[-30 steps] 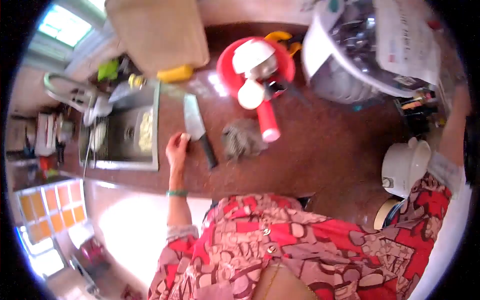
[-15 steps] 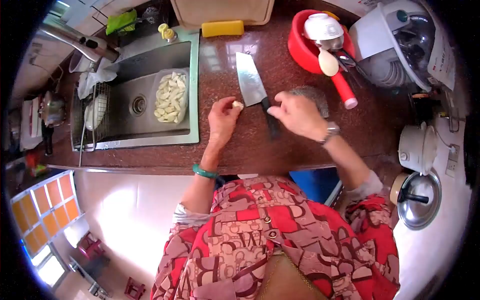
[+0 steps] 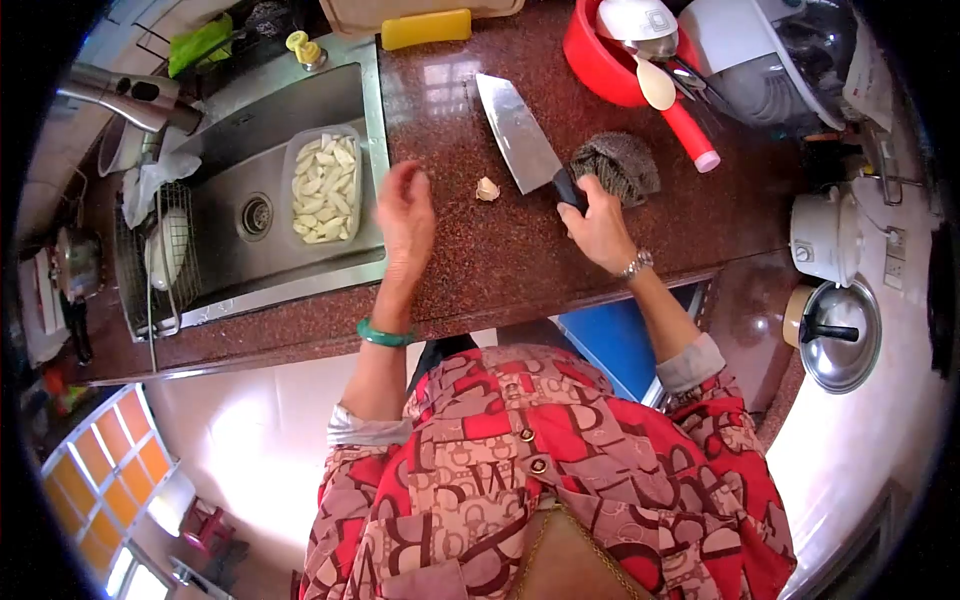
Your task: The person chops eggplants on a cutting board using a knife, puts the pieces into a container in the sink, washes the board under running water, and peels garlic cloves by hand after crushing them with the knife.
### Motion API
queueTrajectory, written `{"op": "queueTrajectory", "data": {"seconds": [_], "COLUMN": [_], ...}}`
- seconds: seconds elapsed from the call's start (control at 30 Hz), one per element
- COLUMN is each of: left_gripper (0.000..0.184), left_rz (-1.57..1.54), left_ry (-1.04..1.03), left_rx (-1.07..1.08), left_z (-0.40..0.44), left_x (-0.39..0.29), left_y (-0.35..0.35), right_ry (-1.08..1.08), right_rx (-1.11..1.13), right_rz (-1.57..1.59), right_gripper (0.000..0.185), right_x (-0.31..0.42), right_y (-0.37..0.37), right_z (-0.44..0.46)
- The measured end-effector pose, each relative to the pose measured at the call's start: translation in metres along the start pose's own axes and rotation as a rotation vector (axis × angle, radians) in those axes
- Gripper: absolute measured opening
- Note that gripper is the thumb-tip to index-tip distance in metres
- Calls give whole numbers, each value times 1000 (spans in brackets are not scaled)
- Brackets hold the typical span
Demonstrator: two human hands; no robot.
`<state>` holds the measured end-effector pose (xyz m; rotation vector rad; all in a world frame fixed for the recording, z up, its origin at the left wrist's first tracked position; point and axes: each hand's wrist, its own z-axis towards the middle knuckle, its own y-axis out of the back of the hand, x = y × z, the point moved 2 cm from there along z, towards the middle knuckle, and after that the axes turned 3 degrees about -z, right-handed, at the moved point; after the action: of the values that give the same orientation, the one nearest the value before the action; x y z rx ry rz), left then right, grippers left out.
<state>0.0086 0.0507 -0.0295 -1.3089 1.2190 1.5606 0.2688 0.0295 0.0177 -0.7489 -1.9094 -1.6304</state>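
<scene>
A kitchen cleaver (image 3: 522, 135) lies on the counter, its blade pointing away from me and to the left. My right hand (image 3: 603, 232) is closed round the cleaver's black handle. Left of the blade sits a small pale piece that looks like garlic (image 3: 487, 189), touched by neither hand. My left hand (image 3: 406, 222) hovers near the sink's right edge, fingers bent and smeared by motion, so whether anything is in them is unclear. Close by, a clear plastic container (image 3: 291, 205) full of peeled garlic cloves (image 3: 325, 185) stands in the sink.
Behind my right hand lies a grey-brown mesh scrubber or cloth (image 3: 622, 165). A red basin (image 3: 590, 65) holds a white bowl and spoons, its handle pointing towards me. A yellow block (image 3: 426, 30) lies at the back. The steel sink (image 3: 376, 120) has a wire rack (image 3: 170, 262) at its left.
My left hand has let go of the pale piece, now on the counter, and moved left towards the sink. My right hand has closed on the cleaver's handle. The view has shifted slightly.
</scene>
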Motion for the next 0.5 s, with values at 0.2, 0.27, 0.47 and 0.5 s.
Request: {"op": "queueTrajectory", "data": {"seconds": [0.2,0.27,0.47,0.5], "left_gripper": [24,31,43,43], "left_rz": [291,384,792,846], "left_ry": [-574,-706,-694,-655], "left_rx": [-118,40,324,345], "left_z": [41,45,38,36], "left_x": [-82,-79,-44,-42], "left_y": [-31,-64,-108,-108], "right_ry": [255,245,134,112], "right_rx": [80,132,168,180], "right_rz": [-32,-85,-157,-189], "right_gripper": [27,26,23,23], "right_x": [6,0,1,2], "right_y": [-8,-13,-15,-16], "right_z": [-27,-29,-33,-32]}}
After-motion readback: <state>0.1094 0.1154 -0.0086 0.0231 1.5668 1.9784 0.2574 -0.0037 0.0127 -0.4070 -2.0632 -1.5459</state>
